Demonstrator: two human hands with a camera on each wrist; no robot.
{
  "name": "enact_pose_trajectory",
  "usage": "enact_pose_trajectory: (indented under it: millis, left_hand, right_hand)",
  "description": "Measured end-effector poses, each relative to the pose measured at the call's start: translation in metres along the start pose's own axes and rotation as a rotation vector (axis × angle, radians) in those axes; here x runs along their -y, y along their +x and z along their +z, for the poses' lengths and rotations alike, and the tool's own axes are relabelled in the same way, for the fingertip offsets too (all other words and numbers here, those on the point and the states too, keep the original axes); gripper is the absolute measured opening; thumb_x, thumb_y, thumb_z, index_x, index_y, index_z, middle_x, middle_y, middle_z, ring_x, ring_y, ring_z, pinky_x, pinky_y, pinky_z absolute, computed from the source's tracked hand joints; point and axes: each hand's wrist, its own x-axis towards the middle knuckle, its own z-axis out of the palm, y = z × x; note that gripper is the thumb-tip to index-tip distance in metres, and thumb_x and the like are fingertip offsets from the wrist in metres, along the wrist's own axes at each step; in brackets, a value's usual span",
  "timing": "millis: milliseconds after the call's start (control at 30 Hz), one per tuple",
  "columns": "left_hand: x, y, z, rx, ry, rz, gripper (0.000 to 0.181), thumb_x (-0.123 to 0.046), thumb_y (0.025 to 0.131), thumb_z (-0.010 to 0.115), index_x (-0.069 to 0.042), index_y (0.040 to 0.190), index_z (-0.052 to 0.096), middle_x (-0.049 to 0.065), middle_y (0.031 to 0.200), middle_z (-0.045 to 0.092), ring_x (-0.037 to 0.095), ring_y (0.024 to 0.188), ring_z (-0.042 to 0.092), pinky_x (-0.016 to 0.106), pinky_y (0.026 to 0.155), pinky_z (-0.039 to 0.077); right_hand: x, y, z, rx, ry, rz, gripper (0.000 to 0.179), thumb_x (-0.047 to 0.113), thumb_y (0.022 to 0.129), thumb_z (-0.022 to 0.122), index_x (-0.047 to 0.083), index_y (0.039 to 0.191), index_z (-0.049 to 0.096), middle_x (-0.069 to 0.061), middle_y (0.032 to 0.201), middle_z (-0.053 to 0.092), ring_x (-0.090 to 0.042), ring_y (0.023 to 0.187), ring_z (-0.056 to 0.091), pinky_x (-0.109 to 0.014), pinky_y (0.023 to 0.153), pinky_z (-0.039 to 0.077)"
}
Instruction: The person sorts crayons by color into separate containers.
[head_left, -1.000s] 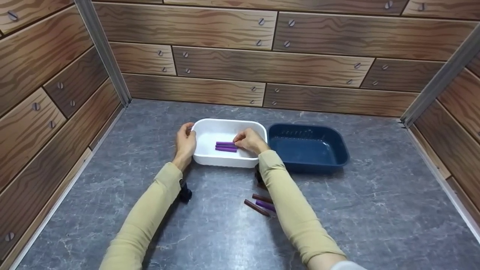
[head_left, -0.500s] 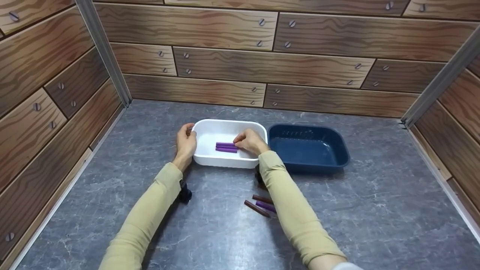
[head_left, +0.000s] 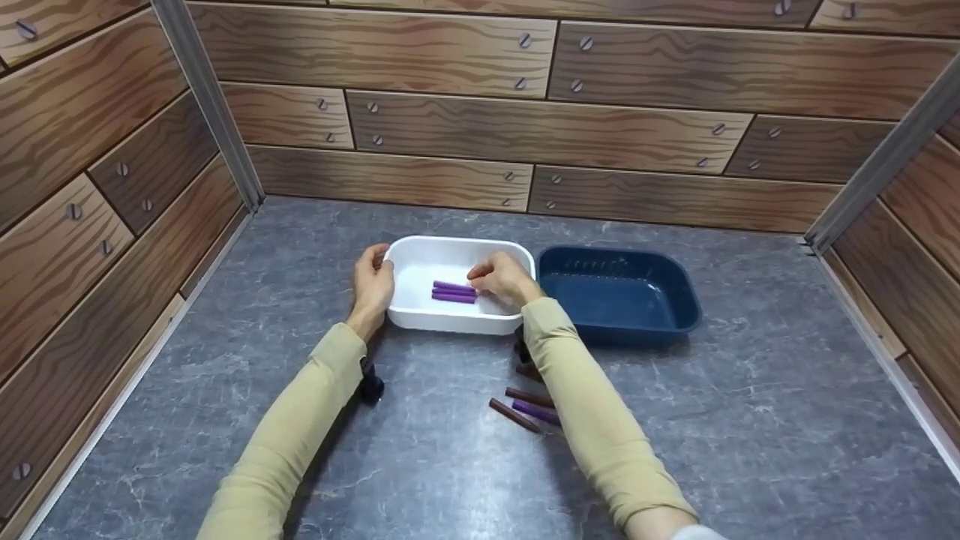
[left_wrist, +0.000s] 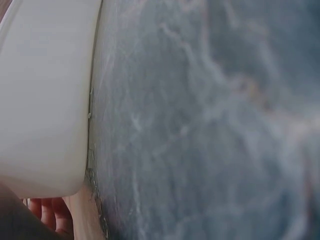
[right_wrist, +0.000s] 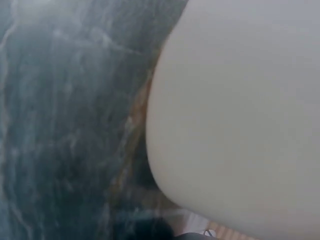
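Marbled surface (head_left: 420, 450): left hand (head_left: 373, 281) holds white tub (head_left: 454, 322); right hand (head_left: 504, 281), grip unclear. Stray nudge could scatter purple sticks (head_left: 454, 292).

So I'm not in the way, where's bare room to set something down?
Bare marbled tabletop lies between the blue tub and right wall, and between the left hand and left wall. Crowded: the white tub, with purple sticks and right hand inside, and around brown sticks by the right sleeve.
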Motion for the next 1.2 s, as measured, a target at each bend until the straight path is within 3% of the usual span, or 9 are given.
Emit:
enact_pose_trajectory:
  millis: [133, 333, 433, 567, 700, 1033, 1133, 1200]
  left_hand:
    - [0.0, -0.001, 0.001, 0.0, -0.006, -0.002, 0.038, -0.007, 0.099, 0.043, -0.004, 0.136, 0.051, 0.016, 0.131, 0.055, 0.026, 0.12, 0.05, 0.041, 0.104, 0.041]
    - [0.002, -0.003, -0.003, 0.016, -0.021, -0.006, 0.039, -0.007, 0.1, 0.04, -0.003, 0.137, 0.05, 0.017, 0.131, 0.054, 0.026, 0.119, 0.049, 0.04, 0.102, 0.041]
    - [0.002, -0.003, -0.004, 0.014, -0.023, -0.009, 0.039, -0.006, 0.1, 0.04, -0.003, 0.137, 0.05, 0.018, 0.132, 0.054, 0.027, 0.12, 0.049, 0.041, 0.103, 0.042]
    - [0.0, -0.003, -0.002, 0.016, -0.027, -0.005, 0.038, -0.005, 0.099, 0.041, -0.003, 0.136, 0.05, 0.019, 0.132, 0.054, 0.027, 0.119, 0.05, 0.041, 0.103, 0.041]
    - [-0.002, -0.002, -0.001, 0.022, -0.023, -0.011, 0.038, -0.006, 0.1, 0.041, -0.004, 0.136, 0.05, 0.018, 0.13, 0.054, 0.027, 0.118, 0.05, 0.041, 0.102, 0.042]
    - [-0.004, -0.002, -0.001, 0.024, -0.003, -0.029, 0.038, -0.007, 0.1, 0.042, -0.006, 0.137, 0.05, 0.017, 0.134, 0.052, 0.027, 0.122, 0.048, 0.041, 0.105, 0.04]
    - [-0.003, -0.003, 0.0, 0.02, -0.006, -0.032, 0.038, -0.008, 0.101, 0.041, -0.006, 0.137, 0.05, 0.016, 0.132, 0.053, 0.027, 0.121, 0.049, 0.041, 0.104, 0.041]
    - [-0.002, -0.003, 0.0, 0.019, -0.01, -0.03, 0.038, -0.008, 0.101, 0.041, -0.006, 0.138, 0.05, 0.016, 0.132, 0.053, 0.027, 0.12, 0.049, 0.041, 0.104, 0.041]
  right_hand:
    - [0.001, -0.002, -0.003, 0.014, 0.046, -0.006, 0.025, 0.005, 0.089, 0.065, -0.002, 0.112, 0.071, -0.015, 0.107, 0.072, -0.011, 0.075, 0.06, -0.019, 0.068, 0.049]
    - [0.004, -0.011, -0.003, 0.038, 0.15, -0.059, 0.028, 0.002, 0.09, 0.063, -0.007, 0.116, 0.068, -0.021, 0.113, 0.07, -0.033, 0.101, 0.068, -0.04, 0.088, 0.056]
    - [0.006, -0.017, -0.005, 0.045, 0.133, -0.114, 0.028, 0.002, 0.09, 0.064, -0.007, 0.116, 0.067, -0.022, 0.113, 0.07, -0.036, 0.102, 0.067, -0.035, 0.083, 0.057]
    - [0.006, -0.028, -0.01, 0.055, 0.117, -0.174, 0.028, 0.003, 0.091, 0.064, -0.008, 0.117, 0.067, -0.024, 0.115, 0.068, -0.024, 0.096, 0.067, -0.026, 0.08, 0.055]
    - [0.004, -0.04, -0.017, 0.041, 0.129, -0.198, 0.027, 0.004, 0.092, 0.063, -0.007, 0.117, 0.067, -0.026, 0.116, 0.067, -0.016, 0.095, 0.065, -0.028, 0.083, 0.056]
    - [-0.005, -0.06, -0.025, 0.042, 0.188, -0.203, 0.027, 0.006, 0.092, 0.065, -0.006, 0.116, 0.068, -0.027, 0.116, 0.067, -0.042, 0.102, 0.064, -0.035, 0.081, 0.056]
    - [-0.009, -0.065, -0.028, 0.044, 0.218, -0.227, 0.026, 0.007, 0.092, 0.065, -0.005, 0.115, 0.069, -0.029, 0.115, 0.066, -0.041, 0.096, 0.064, -0.032, 0.077, 0.056]
    - [-0.012, -0.069, -0.029, 0.043, 0.237, -0.239, 0.025, 0.008, 0.093, 0.066, -0.004, 0.115, 0.069, -0.03, 0.115, 0.066, -0.032, 0.09, 0.066, -0.027, 0.073, 0.054]
